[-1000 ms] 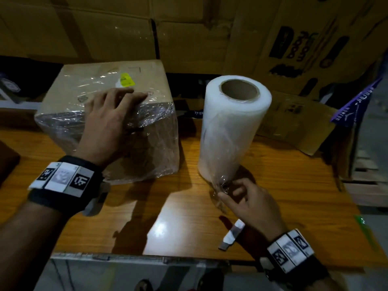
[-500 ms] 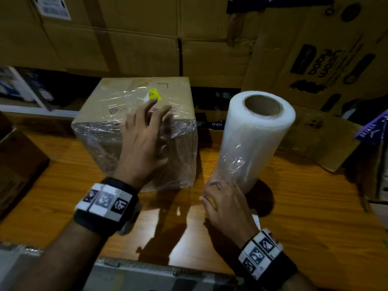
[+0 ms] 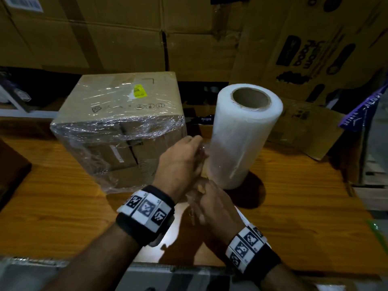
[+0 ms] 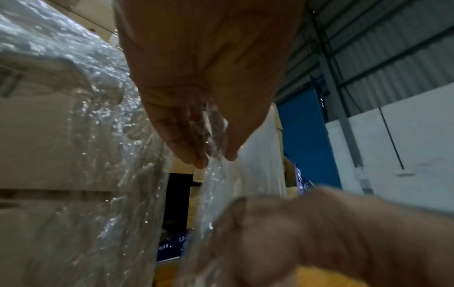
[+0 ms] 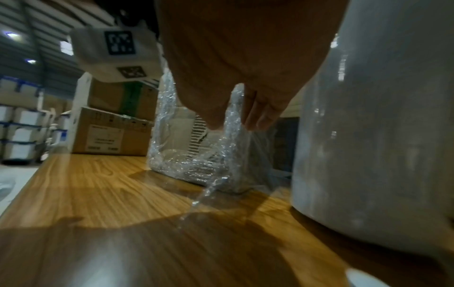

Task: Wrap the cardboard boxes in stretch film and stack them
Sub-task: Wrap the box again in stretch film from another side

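A cardboard box point(image 3: 123, 114) partly wrapped in clear film stands on the wooden table point(image 3: 63, 206), left of centre. Right of it an upright roll of stretch film point(image 3: 241, 139) leans slightly. My left hand point(image 3: 197, 148) pinches the loose film edge point(image 4: 213, 136) between thumb and fingers beside the roll. My right hand point(image 3: 201, 190), lower and nearer, pinches the same film strip point(image 5: 230, 124), which trails down to the table. In the right wrist view the roll point(image 5: 380, 136) fills the right side and the wrapped box point(image 5: 186, 147) stands behind the film.
Large cardboard cartons point(image 3: 126, 34) form a wall behind the table. A flattened carton point(image 3: 304, 127) leans at the back right. A dark box corner point(image 3: 12, 171) sits at the left edge. A white strip point(image 3: 241, 215) lies by my right wrist. The table's near edge point(image 3: 168, 267) is just below my wrists.
My left hand has left the top of the box and moved right to the film beside the roll. My right hand stayed at the roll's base, holding the film.
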The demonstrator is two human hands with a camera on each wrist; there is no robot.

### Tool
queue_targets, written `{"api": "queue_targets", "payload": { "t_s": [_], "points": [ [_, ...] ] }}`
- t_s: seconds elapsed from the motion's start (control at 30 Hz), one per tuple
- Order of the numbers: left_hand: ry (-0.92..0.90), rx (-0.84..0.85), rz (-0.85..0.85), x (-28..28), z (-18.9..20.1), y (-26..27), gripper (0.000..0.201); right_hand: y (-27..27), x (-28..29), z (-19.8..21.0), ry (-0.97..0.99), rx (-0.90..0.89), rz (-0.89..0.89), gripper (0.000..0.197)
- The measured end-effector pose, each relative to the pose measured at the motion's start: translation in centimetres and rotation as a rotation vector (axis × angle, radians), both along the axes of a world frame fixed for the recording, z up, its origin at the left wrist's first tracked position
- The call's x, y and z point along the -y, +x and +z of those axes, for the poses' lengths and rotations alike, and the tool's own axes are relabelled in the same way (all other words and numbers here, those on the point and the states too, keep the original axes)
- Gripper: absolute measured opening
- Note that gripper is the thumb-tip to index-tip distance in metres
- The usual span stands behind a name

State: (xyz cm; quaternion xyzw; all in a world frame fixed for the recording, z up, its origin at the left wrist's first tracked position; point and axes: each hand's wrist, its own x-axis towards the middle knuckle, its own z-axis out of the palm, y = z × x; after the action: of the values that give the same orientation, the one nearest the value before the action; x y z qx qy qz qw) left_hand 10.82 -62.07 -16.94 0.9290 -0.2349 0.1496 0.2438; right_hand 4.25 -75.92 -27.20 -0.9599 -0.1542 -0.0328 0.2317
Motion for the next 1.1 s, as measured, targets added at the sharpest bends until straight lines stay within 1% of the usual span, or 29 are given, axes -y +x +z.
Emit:
{"api": "queue_targets", "payload": {
  "t_s": [0.03, 0.07, 0.13, 0.17, 0.23, 0.3, 0.37, 0.43, 0.53, 0.63, 0.67, 0.73, 0.77, 0.8, 0.83, 0.9, 0.93, 0.97, 1.0, 1.07, 1.1],
  "points": [
    [-0.045, 0.006, 0.009, -0.7, 0.1, 0.2, 0.015, -0.6, 1.1, -0.1, -0.046, 0.012, -0.019, 0.037],
    [-0.083, 0.002, 0.018, -1.6, 0.3, 0.4, 0.011, -1.2, 2.5, -0.3, -0.057, -0.013, -0.055, 0.038],
    [-0.144, -0.020, 0.030, -3.1, 0.6, 0.8, 0.009, -3.1, 5.1, -1.2, -0.094, -0.122, -0.184, 0.037],
    [-0.169, -0.034, 0.038, -3.7, 0.5, 1.0, 0.007, -3.8, 6.5, -2.0, -0.132, -0.136, -0.228, 0.038],
    [-0.208, -0.037, 0.059, -4.5, 0.3, 1.4, 0.007, -5.2, 9.3, -3.1, -0.207, -0.161, -0.289, 0.047],
    [-0.243, -0.032, 0.069, -5.1, 0.0, 1.5, 0.011, -6.1, 11.4, -3.6, -0.197, -0.221, -0.349, 0.057],
    [-0.283, -0.034, 0.058, -5.5, 0.1, 1.4, 0.007, -6.9, 12.7, -4.0, -0.147, -0.263, -0.392, 0.061],
    [-0.311, -0.039, 0.050, -5.9, 0.3, 1.1, 0.009, -7.1, 13.6, -4.2, -0.121, -0.274, -0.401, 0.059],
    [-0.328, -0.077, 0.030, -6.6, 1.0, 0.8, 0.014, -6.7, 14.1, -3.8, -0.163, -0.261, -0.464, 0.044],
    [-0.359, -0.115, -0.003, -7.5, 1.7, 0.7, 0.019, -6.2, 14.8, -2.9, -0.195, -0.263, -0.499, 0.037],
    [-0.369, -0.115, -0.009, -7.6, 1.9, 0.5, 0.019, -6.0, 14.8, -2.4, -0.210, -0.270, -0.492, 0.036],
    [-0.405, -0.109, -0.015, -7.8, 2.1, 0.2, 0.006, -5.4, 14.4, -0.9, -0.179, -0.252, -0.505, 0.038],
    [-0.428, -0.105, -0.011, -8.0, 2.1, 0.0, 0.008, -5.0, 13.9, 0.4, -0.139, -0.219, -0.525, 0.039],
    [-0.465, -0.103, -0.007, -8.2, 2.0, -0.1, 0.011, -4.6, 13.3, 2.1, -0.084, -0.149, -0.538, 0.040],
    [-0.493, -0.106, 0.002, -8.6, 2.0, -0.1, 0.015, -4.0, 12.6, 4.0, -0.027, -0.024, -0.536, 0.040],
    [-0.499, -0.108, 0.013, -9.3, 2.1, -0.2, 0.017, -2.6, 11.3, 8.3, 0.036, 0.303, -0.503, 0.044],
    [-0.494, -0.102, 0.010, -9.6, 2.1, -0.3, 0.014, -1.8, 10.7, 10.4, 0.037, 0.435, -0.476, 0.050],
    [-0.485, -0.096, 0.007, -9.9, 2.1, -0.4, 0.008, -0.8, 10.2, 12.2, 0.015, 0.520, -0.434, 0.060],
    [-0.471, -0.078, 0.007, -10.3, 2.2, -0.6, 0.007, 0.4, 9.7, 13.8, -0.033, 0.559, -0.373, 0.072],
    [-0.428, -0.043, 0.015, -10.7, 2.1, -0.6, 0.020, 3.0, 9.2, 15.9, -0.173, 0.541, -0.241, 0.096],
    [-0.407, -0.011, 0.024, -11.0, 2.1, -0.8, 0.024, 4.3, 8.8, 16.6, -0.245, 0.512, -0.175, 0.106]
  ]
}}
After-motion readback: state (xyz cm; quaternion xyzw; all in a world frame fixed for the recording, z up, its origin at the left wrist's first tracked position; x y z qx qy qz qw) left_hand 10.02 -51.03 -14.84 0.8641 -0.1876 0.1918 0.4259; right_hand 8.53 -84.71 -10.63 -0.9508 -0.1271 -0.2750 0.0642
